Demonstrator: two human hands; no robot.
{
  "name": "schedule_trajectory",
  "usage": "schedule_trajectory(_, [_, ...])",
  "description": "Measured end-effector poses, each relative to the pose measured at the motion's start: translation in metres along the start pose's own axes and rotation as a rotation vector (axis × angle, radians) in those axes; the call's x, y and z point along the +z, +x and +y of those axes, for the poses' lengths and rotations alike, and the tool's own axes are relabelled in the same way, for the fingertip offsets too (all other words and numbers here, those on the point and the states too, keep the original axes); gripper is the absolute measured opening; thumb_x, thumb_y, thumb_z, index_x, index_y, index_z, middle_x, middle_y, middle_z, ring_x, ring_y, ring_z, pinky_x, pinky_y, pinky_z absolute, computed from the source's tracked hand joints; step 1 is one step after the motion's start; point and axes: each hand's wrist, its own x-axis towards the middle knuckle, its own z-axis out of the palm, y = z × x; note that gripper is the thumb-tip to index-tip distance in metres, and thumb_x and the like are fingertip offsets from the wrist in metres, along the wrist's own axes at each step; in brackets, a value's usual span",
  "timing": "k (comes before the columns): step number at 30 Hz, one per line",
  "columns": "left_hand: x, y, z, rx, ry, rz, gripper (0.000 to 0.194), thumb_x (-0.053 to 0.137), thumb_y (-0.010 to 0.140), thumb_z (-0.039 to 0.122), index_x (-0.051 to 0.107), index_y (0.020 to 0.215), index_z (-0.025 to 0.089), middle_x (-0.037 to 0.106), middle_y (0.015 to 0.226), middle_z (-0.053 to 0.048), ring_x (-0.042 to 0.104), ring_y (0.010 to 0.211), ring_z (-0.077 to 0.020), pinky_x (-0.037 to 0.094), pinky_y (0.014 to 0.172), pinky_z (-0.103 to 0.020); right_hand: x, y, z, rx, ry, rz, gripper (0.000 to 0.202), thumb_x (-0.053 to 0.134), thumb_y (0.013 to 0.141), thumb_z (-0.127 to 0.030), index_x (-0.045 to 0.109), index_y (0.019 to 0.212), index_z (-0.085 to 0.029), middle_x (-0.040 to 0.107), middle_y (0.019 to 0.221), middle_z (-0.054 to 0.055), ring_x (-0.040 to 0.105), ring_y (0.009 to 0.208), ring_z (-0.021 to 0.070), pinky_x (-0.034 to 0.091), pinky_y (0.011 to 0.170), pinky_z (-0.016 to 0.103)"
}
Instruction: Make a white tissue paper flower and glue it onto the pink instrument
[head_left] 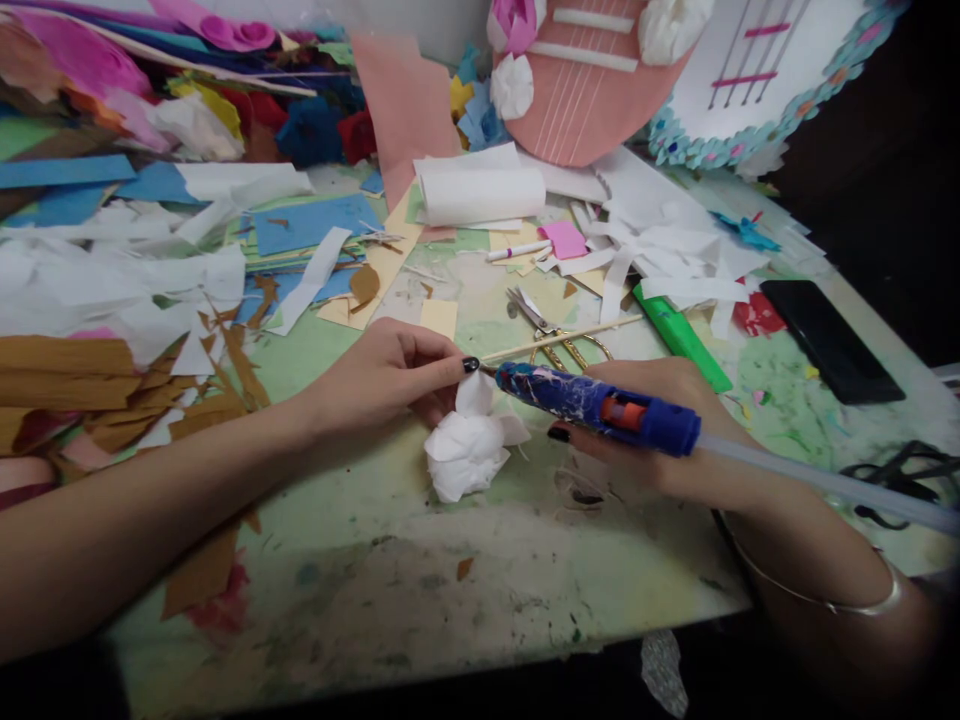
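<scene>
Left hand (375, 375): fingertips pinched on white crumpled-paper flower (465, 455), centre formed, outer petals (514, 430) splayed. Right hand (675, 478): closed round blue tubular glue gun (559, 392), nozzle (488, 369) near petals.

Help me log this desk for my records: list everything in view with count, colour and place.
Glue gun: one, blue, in right hand
Glue stick: one, translucent, behind gun
Paper flower: one, white, at left fingers
Thin stick: one, pale, over scissors
Scissors: one pair, gold handles, centre
Green tool: one, right of scissors
Phone: one, black, right
Paper roll: one, white, back centre
Pink disc: one, strung, back
White disc: one, strung, back right
Paper scraps: many, mixed colours, mostly left and back
Table: one, pale green, underneath
Bracelet: one, silver, right wrist
Hands: two, left and right, front
</scene>
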Motion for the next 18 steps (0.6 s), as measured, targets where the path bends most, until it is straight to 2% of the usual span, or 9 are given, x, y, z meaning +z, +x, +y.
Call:
schedule_trajectory(10, [-0.0006, 0.0, -0.0022, -0.015, -0.07, 0.007, 0.02, 0.062, 0.079, 0.03, 0.069, 0.068, 0.015, 0.067, 0.059, -0.001, 0.061, 0.05, -0.0081, 0.049, 0.048, -0.014, 0.0007, -0.0012, 0.0021, 0.002, -0.013, 0.049, 0.018, 0.059, 0.081, -0.029, 0.056, 0.068, -0.018, 0.051, 0.058, -0.002, 0.041, 0.05, 0.011, 0.03, 0.049, 0.026])
schedule_trajectory(18, [-0.0004, 0.0003, -0.0033, -0.003, -0.046, 0.025, 0.023, 0.059, 0.081, 0.029, 0.067, 0.067, 0.014, 0.067, 0.059, -0.002, 0.061, 0.05, -0.0079, 0.049, 0.048, -0.014, 0.0, -0.0006, -0.0007, -0.021, -0.033, -0.027, 0.014, 0.059, 0.077, -0.024, 0.053, 0.066, -0.019, 0.048, 0.057, -0.003, 0.04, 0.05, 0.0109, 0.03, 0.051, 0.026])
